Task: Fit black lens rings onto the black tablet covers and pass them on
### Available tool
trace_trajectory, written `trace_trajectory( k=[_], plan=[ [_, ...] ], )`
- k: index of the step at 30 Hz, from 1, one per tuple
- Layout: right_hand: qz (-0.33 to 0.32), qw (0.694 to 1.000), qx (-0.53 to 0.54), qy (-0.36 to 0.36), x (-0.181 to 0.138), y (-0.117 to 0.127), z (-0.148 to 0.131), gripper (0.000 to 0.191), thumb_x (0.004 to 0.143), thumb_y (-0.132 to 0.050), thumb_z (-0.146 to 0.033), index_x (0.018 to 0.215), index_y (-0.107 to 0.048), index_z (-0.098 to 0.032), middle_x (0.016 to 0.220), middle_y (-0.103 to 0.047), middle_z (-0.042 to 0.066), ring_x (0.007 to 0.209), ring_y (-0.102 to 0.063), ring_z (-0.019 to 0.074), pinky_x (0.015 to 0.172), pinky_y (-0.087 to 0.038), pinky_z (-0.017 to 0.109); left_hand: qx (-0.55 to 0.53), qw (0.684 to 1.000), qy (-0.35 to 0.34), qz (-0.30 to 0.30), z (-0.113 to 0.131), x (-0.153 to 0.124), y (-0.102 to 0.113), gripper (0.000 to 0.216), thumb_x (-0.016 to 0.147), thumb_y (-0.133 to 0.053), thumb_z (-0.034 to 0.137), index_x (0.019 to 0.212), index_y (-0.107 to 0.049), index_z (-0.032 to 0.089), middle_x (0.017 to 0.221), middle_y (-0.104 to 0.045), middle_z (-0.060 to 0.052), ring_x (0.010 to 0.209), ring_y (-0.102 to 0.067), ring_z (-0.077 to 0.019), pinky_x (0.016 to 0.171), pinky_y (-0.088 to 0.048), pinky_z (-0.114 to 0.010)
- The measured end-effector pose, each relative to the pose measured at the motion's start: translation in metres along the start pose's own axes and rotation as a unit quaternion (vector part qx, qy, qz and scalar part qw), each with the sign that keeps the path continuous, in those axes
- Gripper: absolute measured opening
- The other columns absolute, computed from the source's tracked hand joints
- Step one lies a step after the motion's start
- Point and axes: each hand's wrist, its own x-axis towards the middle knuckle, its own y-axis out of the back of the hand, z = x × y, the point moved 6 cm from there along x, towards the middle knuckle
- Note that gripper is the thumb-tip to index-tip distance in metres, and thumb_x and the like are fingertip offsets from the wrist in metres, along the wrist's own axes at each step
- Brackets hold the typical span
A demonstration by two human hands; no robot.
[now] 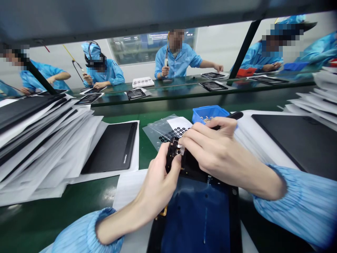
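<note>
- An opened tablet (197, 218) is lying on the near side of the green bench (97, 191), its blue inner panel facing up and white paper (129, 186) showing beneath it.
- The left hand (160, 177) is gripping the tablet's far left corner, its thumb bent over the top and its fingers closing around the edge.
- The right hand (221, 153) is reaching across the same corner with its fingers bent close together, the fingertips meeting at a small silver part (180, 145); whether they are pinching or only touching it, I cannot tell.
- A black handle (236, 115) is sticking out past the right hand; its hold there is partly hidden.
- To the left, a closed black tablet (110, 149) is resting on white paper, beside a leaning stack of sheets and tablets (47, 144).
- To the right, another black tablet (302, 140) is lying on white sheeting.
- Just beyond the hands, black rings (179, 129) are lying by a clear plastic bag (155, 128), near a blue tray (201, 114) that is holding small pieces.
- Farther off, co-workers in blue (179, 59) are sitting along another bench (171, 90), where tablet frames (135, 93) are lying.
</note>
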Motion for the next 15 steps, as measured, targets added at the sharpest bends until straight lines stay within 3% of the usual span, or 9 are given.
trace_trajectory(
  k=[6, 11, 15],
  plan=[
    [0.015, 1.000, 0.010, -0.003, -0.001, -0.003, -0.001, 0.025, 0.088, -0.037, -0.003, 0.081, -0.059, -0.011, 0.073, -0.058, 0.006, 0.074, -0.048, 0.0195, 0.067, -0.031, 0.034, -0.003, 1.000, -0.005, 0.004, 0.002, 0.000, 0.000, 0.006, 0.093, -0.038, 0.021, 0.095, -0.044, 0.022, 0.083, -0.047, 0.005, 0.076, -0.044, -0.0096, 0.070, -0.037, -0.020],
    [-0.013, 1.000, 0.019, 0.015, 0.000, -0.003, 0.001, 0.029, 0.087, -0.034, 0.001, 0.078, -0.059, -0.012, 0.073, -0.058, 0.005, 0.074, -0.050, 0.0191, 0.071, -0.031, 0.036, 0.007, 1.000, -0.001, 0.003, 0.000, 0.000, 0.001, 0.005, 0.093, -0.039, 0.023, 0.093, -0.043, 0.022, 0.081, -0.047, 0.005, 0.075, -0.044, -0.0100, 0.070, -0.037, -0.020],
    [0.046, 0.995, 0.073, -0.058, -0.002, 0.010, 0.014, 0.024, 0.085, -0.039, -0.001, 0.079, -0.059, -0.013, 0.076, -0.062, 0.005, 0.073, -0.053, 0.0177, 0.071, -0.029, 0.037, -0.005, 1.000, -0.009, 0.000, 0.004, -0.004, 0.004, 0.008, 0.093, -0.040, 0.024, 0.100, -0.045, 0.023, 0.087, -0.052, 0.004, 0.083, -0.048, -0.0104, 0.075, -0.038, -0.018]
  ],
)
